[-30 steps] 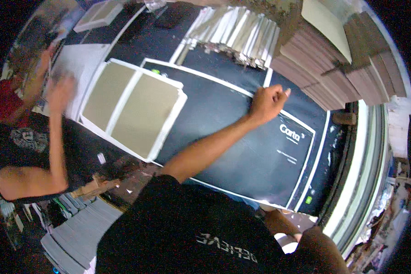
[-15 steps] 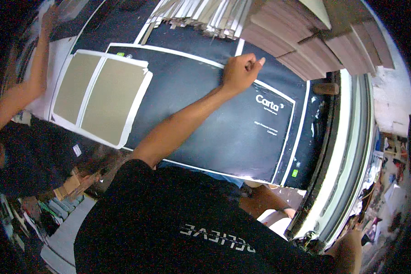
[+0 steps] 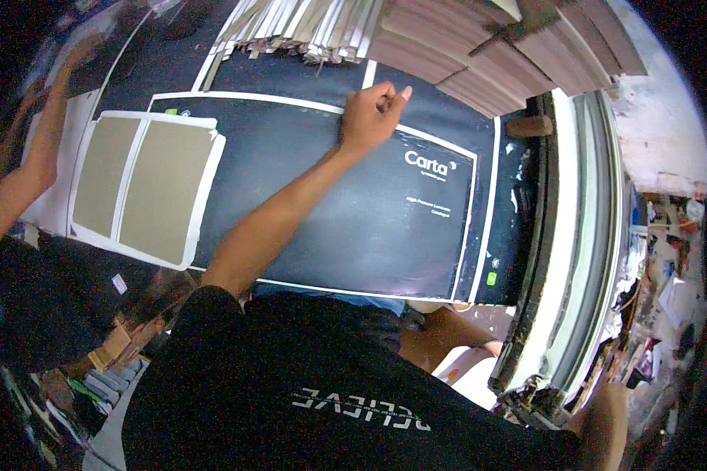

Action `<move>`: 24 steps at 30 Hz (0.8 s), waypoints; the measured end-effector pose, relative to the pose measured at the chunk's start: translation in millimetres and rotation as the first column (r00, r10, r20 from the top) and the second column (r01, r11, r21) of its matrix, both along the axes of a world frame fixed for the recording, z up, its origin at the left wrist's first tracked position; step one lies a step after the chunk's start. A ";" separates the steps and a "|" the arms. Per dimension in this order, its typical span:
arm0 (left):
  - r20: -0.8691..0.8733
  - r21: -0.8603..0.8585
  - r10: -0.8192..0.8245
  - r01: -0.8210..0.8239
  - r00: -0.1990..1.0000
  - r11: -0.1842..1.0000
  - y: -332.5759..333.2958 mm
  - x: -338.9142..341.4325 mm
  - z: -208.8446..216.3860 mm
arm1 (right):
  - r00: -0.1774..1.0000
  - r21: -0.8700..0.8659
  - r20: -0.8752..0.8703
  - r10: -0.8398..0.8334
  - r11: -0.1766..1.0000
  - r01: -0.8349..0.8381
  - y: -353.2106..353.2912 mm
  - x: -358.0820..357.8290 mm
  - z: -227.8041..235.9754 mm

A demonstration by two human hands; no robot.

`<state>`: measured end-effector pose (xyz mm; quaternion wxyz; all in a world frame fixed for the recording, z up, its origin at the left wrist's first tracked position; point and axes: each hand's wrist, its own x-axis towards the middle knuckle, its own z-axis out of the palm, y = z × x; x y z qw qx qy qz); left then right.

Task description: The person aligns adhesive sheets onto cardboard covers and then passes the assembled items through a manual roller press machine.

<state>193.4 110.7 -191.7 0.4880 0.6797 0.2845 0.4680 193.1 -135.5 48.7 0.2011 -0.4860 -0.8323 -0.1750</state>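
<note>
My left arm reaches across a large dark printed sheet (image 3: 314, 220) with thin white border lines. At its far edge, my left hand (image 3: 369, 118) is closed in a loose fist, thumb along the curled fingers. Nothing shows in it; whether it touches the sheet I cannot tell. To the left lie two beige rectangular panels (image 3: 161, 188) with white borders, side by side on a white backing. Only a bare part of my right arm shows at the lower right, and its hand is out of sight.
Beyond my left hand lie a bundle of thin white and brown strips (image 3: 291, 31) and stacks of brown boards (image 3: 487, 74). A brown cylindrical piece (image 3: 529, 127) sits by the long pale rail (image 3: 562, 259) on the right. A co-worker's arm (image 3: 35, 169) reaches in from the left.
The whole view has shifted, so most things stand further left in the picture. My left hand keeps its closed shape near the sheet's far edge. The co-worker's hand is blurred.
</note>
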 end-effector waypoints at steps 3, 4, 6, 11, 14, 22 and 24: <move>-0.002 0.023 -0.006 0.006 1.000 1.000 0.5 1.9 -0.4 | 1.000 -0.007 0.004 -0.001 1.000 0.001 -3.4 0.3 0.3; -0.002 0.029 -0.007 0.007 1.000 1.000 0.0 2.4 -0.8 | 1.000 -0.015 0.001 0.002 1.000 -0.002 -4.5 -0.2 -1.0; -0.013 0.027 0.024 -0.024 1.000 0.999 -1.0 2.1 0.2 | 1.000 -0.030 -0.004 0.010 1.000 -0.011 0.2 1.7 -2.8; 0.047 -0.071 -0.028 0.031 0.998 0.997 -2.6 -0.3 1.0 | 0.999 -0.070 -0.006 0.042 0.997 -0.042 5.4 -1.4 -8.6; 0.012 0.004 -0.016 0.016 1.000 1.000 -0.6 0.8 2.7 | 0.999 -0.079 -0.014 0.042 0.996 -0.043 4.6 -2.2 -8.6; -0.046 -0.039 -0.032 0.030 0.998 0.999 -0.5 0.0 1.0 | 0.998 -0.098 -0.070 -0.008 0.995 0.001 3.4 -5.9 -9.9; -0.092 -0.006 -0.051 0.051 0.994 0.999 -1.7 0.5 5.4 | 0.990 -0.100 -0.128 -0.059 0.994 0.047 -1.7 -0.4 -11.2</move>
